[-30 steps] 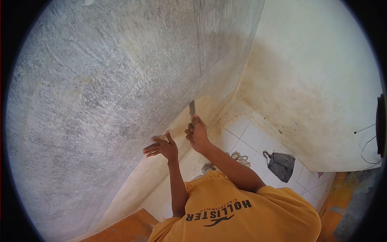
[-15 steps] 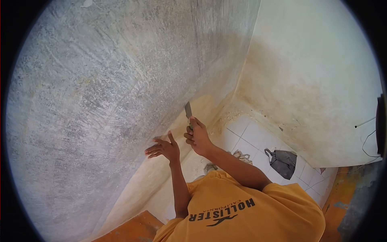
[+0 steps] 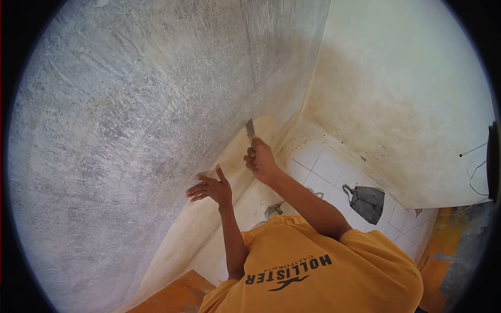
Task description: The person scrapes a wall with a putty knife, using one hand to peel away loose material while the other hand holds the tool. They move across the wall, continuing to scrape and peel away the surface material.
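Note:
My right hand is wrapped round the handle of a scraper. Its flat metal blade points up and lies at the wall, by the border between the rough grey surface and the smoother cream part. Lower and to the left, my left hand has its fingers spread and holds nothing. Its fingertips are at the grey wall surface; whether they press on it I cannot tell.
A pale wall with brown stains meets the grey wall at a corner. On the white tiled floor lies a dark grey bag. A dark object with thin wires is at the far right.
My right hand and the scraper have moved slightly up and to the right along the wall. My left hand has stayed nearly in place. The view has shifted a little.

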`<state>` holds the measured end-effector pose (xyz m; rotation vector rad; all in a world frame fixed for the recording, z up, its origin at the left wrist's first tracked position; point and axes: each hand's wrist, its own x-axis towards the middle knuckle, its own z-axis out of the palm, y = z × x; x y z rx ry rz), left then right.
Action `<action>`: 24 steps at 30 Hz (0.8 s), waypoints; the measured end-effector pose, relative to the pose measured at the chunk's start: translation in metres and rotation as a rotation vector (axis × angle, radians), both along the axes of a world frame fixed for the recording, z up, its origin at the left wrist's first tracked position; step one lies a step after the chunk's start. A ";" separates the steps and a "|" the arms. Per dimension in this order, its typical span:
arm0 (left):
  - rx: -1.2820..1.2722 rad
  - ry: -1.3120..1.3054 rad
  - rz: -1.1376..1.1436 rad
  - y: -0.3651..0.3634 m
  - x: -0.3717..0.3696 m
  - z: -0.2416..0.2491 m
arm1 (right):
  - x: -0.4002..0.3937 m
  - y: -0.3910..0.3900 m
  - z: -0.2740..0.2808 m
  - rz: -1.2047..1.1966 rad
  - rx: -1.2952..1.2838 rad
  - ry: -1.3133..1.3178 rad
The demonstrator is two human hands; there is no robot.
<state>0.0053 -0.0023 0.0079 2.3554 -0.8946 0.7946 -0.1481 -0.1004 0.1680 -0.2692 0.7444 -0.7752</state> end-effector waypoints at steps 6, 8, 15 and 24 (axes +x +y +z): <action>-0.039 -0.002 -0.022 -0.002 -0.001 0.001 | -0.005 -0.015 -0.026 -0.025 0.026 -0.013; -0.015 -0.041 0.000 -0.003 0.002 0.000 | -0.005 -0.016 -0.034 0.008 0.018 -0.056; -0.071 -0.003 -0.049 -0.006 -0.001 -0.004 | -0.010 0.006 -0.016 0.072 -0.053 -0.020; -0.043 -0.013 -0.030 -0.005 -0.002 -0.002 | -0.012 0.003 0.005 0.060 0.049 -0.064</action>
